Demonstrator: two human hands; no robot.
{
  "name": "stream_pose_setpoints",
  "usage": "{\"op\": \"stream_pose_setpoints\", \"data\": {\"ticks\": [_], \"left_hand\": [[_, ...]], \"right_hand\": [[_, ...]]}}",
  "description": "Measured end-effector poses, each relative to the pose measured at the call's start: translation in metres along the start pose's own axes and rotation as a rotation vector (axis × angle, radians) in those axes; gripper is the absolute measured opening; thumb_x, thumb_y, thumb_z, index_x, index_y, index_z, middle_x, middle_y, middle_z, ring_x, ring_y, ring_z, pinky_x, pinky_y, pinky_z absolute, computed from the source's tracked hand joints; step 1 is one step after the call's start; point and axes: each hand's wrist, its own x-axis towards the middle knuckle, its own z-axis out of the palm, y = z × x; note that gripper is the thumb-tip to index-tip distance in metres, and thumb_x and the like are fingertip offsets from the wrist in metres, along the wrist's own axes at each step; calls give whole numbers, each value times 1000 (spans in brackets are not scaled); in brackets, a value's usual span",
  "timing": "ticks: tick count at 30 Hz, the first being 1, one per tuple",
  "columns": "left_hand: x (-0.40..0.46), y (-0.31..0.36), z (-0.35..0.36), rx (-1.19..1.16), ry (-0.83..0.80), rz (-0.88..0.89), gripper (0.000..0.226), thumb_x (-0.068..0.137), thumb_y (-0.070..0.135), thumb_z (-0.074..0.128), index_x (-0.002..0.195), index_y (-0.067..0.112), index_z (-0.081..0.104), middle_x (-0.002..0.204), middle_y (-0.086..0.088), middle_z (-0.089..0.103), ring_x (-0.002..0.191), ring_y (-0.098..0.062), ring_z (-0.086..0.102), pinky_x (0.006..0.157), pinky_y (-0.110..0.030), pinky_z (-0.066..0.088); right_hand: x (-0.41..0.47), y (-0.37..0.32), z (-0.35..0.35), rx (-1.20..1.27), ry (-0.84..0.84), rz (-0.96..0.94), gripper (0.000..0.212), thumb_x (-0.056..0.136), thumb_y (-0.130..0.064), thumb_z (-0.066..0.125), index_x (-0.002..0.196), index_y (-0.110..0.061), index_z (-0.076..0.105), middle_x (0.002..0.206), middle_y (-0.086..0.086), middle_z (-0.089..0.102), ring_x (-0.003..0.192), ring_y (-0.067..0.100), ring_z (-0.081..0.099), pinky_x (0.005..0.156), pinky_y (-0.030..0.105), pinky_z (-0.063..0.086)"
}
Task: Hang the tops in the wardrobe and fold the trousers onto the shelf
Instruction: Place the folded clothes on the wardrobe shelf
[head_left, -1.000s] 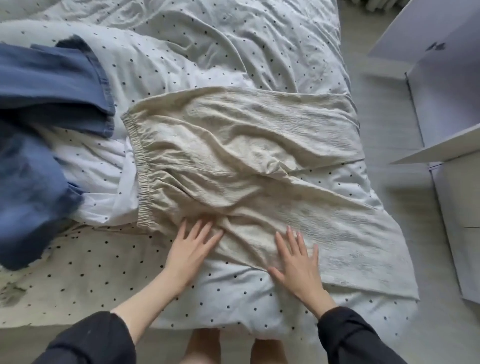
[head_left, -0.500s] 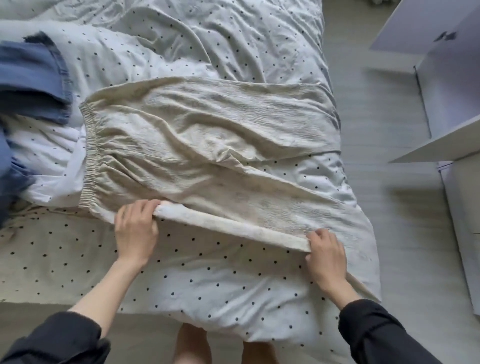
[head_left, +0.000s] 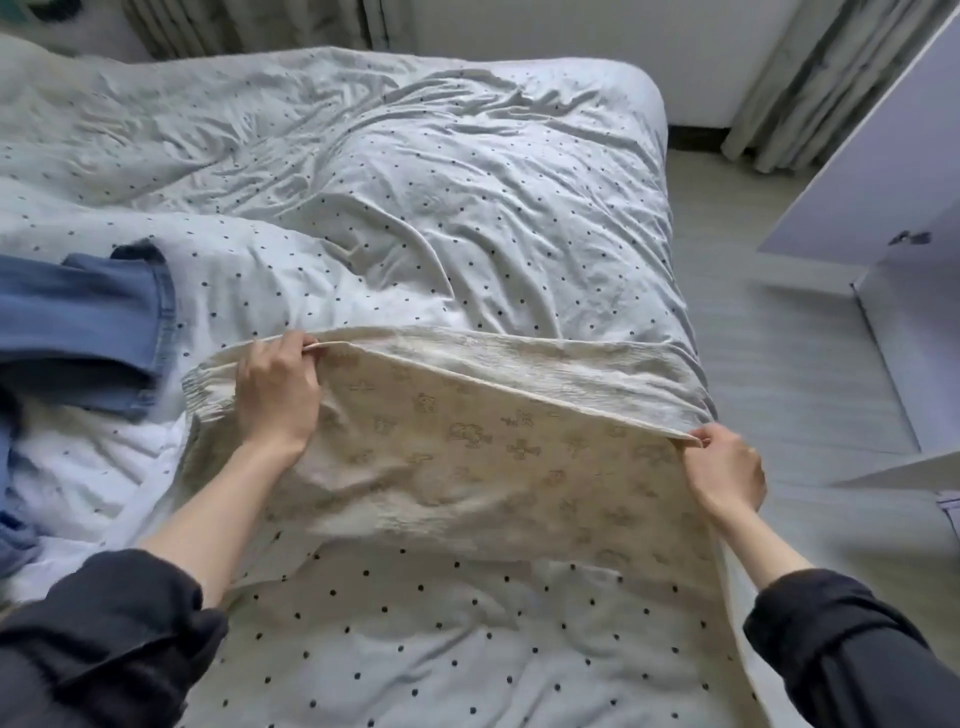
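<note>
Polka-dot bedding covers the bed (head_left: 467, 218). Cream crinkled trousers (head_left: 467, 441) lie near its front edge, half folded. Left hand (head_left: 278, 395) and right hand (head_left: 724, 475) fingers pinch the lifted hem, forearms extended.

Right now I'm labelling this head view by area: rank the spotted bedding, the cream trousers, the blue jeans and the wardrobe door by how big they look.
1. spotted bedding
2. cream trousers
3. wardrobe door and blue jeans: both are cut off by the frame edge and look alike in area, so I won't rank them.
</note>
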Motion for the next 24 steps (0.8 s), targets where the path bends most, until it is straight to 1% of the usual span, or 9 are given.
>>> {"op": "stream_pose_setpoints", "data": {"ticks": [3, 7, 11, 14, 17, 18, 20, 22, 24], "left_hand": [[33, -14, 24, 15, -83, 2, 18, 94, 5, 50, 105, -5, 59, 97, -33, 60, 95, -44, 55, 80, -49, 40], [59, -38, 65, 109, -188, -1, 14, 95, 11, 49, 101, 2, 59, 98, -26, 62, 92, -40, 56, 77, -46, 41], [67, -44, 84, 84, -158, -78, 15, 95, 11, 48, 101, 6, 62, 98, -21, 64, 91, -37, 58, 79, -41, 39], [77, -50, 86, 176, -119, -63, 16, 95, 14, 50, 102, 8, 62, 99, -20, 64, 98, -35, 53, 80, -41, 33], [78, -51, 88, 310, -202, -88, 22, 95, 27, 50, 107, 13, 61, 109, -15, 61, 106, -31, 44, 82, -41, 26], [78, -49, 89, 299, -207, -95, 22, 94, 26, 51, 110, 14, 61, 112, -15, 59, 108, -31, 41, 83, -41, 24], [78, -40, 84, 210, -146, -94, 29, 91, 15, 54, 120, 15, 56, 119, -17, 52, 113, -32, 36, 87, -43, 23], [71, -19, 80, 111, -89, -13, 43, 86, 4, 56, 127, 15, 51, 127, -17, 46, 120, -33, 34, 92, -47, 23], [51, 11, 78, 42, -116, 83, 45, 86, 7, 56, 130, 16, 50, 134, -16, 43, 128, -32, 31, 99, -51, 21]], "right_hand": [[48, -40, 18, 53, 37, -11, 25, 89, -14, 53, 112, -14, 64, 119, 20, 61, 110, 39, 53, 88, 39, 42], [88, -72, 49, 15, 44, -29, 29, 88, -9, 50, 112, -13, 66, 124, 21, 58, 114, 39, 52, 93, 41, 41], [105, -91, 69, -28, 79, -85, 27, 91, -11, 47, 107, -9, 69, 117, 26, 60, 109, 41, 54, 89, 41, 42], [115, -101, 77, -58, 64, -162, 27, 95, -16, 45, 108, -9, 67, 113, 26, 62, 103, 42, 56, 83, 41, 43], [117, -100, 88, -181, -10, -236, 29, 98, -27, 45, 109, -9, 65, 112, 22, 63, 104, 39, 56, 84, 41, 41], [116, -96, 90, -238, -14, -262, 29, 97, -29, 47, 112, -10, 63, 115, 19, 62, 108, 36, 54, 88, 42, 39], [109, -86, 94, -308, 4, -330, 35, 95, -31, 51, 126, -15, 54, 129, 12, 55, 121, 31, 46, 99, 44, 32], [100, -73, 88, -353, 22, -355, 50, 93, -32, 53, 139, -19, 40, 142, 8, 44, 131, 26, 37, 107, 46, 23], [90, -55, 88, -397, 7, -323, 58, 93, -32, 52, 145, -20, 30, 149, 5, 33, 136, 25, 30, 110, 47, 18]]}}
